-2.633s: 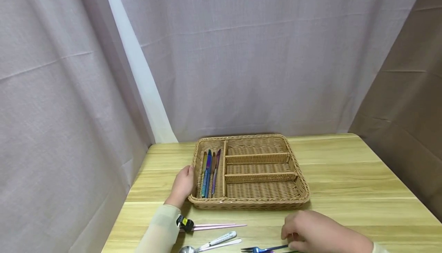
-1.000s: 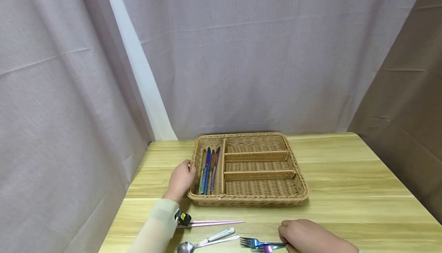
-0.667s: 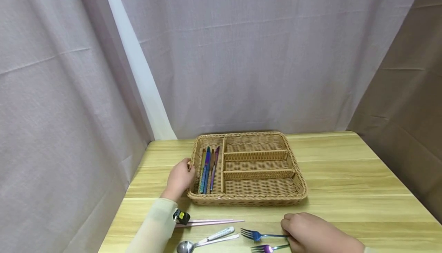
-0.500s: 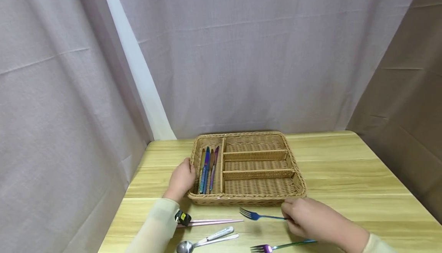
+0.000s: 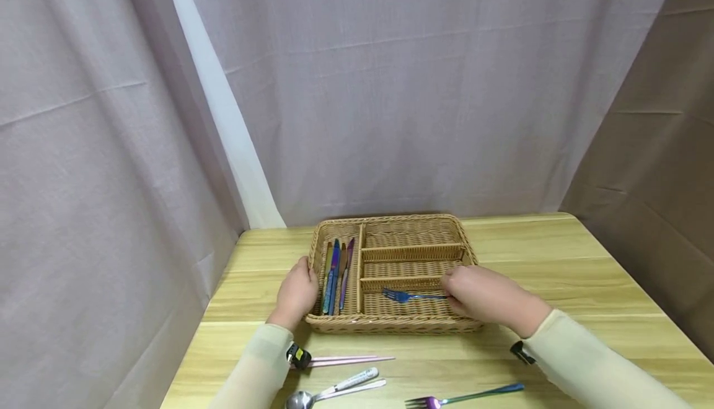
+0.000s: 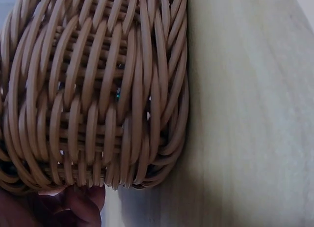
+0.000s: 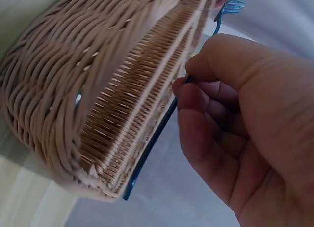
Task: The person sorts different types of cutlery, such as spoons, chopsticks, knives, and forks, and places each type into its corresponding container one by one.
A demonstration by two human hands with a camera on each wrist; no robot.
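Observation:
My right hand pinches a blue fork by its handle between thumb and forefinger. In the head view the fork overlaps the front right compartment of the wicker cutlery basket, tines pointing left. The right wrist view shows the same fork beside the basket's rim, its handle end clear of the fingers. My left hand grips the basket's left side, some fingers hidden by the wicker. Several coloured knives lie lengthwise in the left compartment.
In front of the basket, a purple and green fork lies on the wooden table. Further left are a spoon with a patterned handle, another thin light handle and pink chopsticks. Curtains hang behind.
My right hand has picked up the blue fork from the table and carried it away from me, over the basket. The purple and green fork stays behind. My left hand keeps its place.

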